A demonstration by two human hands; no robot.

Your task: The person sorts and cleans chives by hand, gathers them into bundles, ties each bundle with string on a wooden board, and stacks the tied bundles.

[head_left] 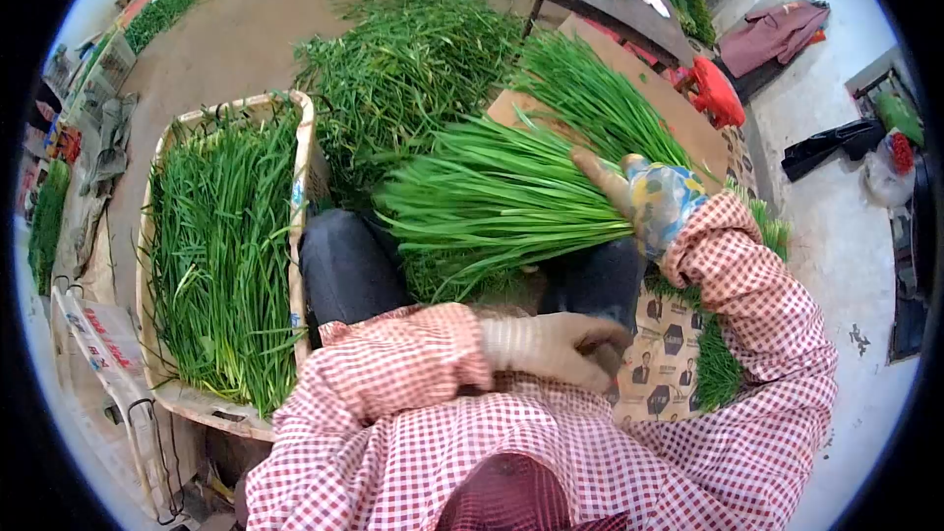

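Observation:
My right hand [644,199], in a glove with a blue and yellow patterned cuff, is closed round the base of a thick bunch of garlic chives [492,199]. The long green leaves fan out to the left above my knees, their tips blurred. Close to my body, my left hand [560,349] wears a pale, stained glove. Its fingers are curled beside my right thigh, apart from the bunch, and whatever they may hold is hidden. Another pile of chives [600,98] lies on cardboard [678,98] beyond my right hand.
To my left stands a plastic crate [303,177] packed with chives. A big loose heap of greens [413,59] covers the floor ahead. At the upper right is a dark table [629,10] with a red stool [718,93] near it. A white metal rack [108,383] stands lower left.

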